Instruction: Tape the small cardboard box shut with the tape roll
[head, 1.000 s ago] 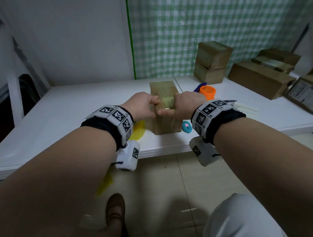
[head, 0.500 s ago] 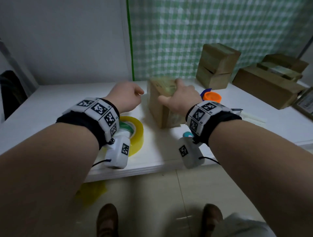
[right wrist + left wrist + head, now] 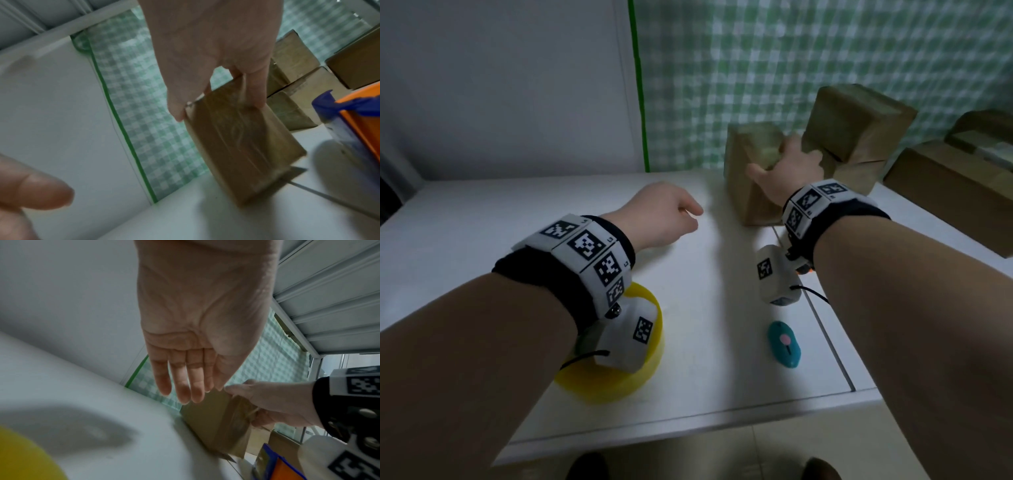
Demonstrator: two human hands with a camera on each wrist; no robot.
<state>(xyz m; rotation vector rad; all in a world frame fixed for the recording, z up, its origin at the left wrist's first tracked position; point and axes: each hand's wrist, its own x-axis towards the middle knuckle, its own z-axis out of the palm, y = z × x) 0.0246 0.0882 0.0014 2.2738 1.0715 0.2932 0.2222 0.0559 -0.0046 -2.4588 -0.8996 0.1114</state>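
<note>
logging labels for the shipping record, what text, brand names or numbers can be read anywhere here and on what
None can be read.
Small cardboard box: glossy tape over plain brown card, no print legible.
Wristbands: black-and-white square code markers; tiny characters beside them too small to read.
Stacked boxes behind: blurred, nothing legible.

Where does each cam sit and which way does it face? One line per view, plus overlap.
Head: on the head, looking forward and down at the table; both forearms, left hand and right hand show.
Left wrist: under the left wrist, looking along the open palm toward the small cardboard box.
Right wrist: under the right wrist, looking along fingers gripping the box top.
Shared: all three show the box; head and left wrist also show the yellow tape roll.
</note>
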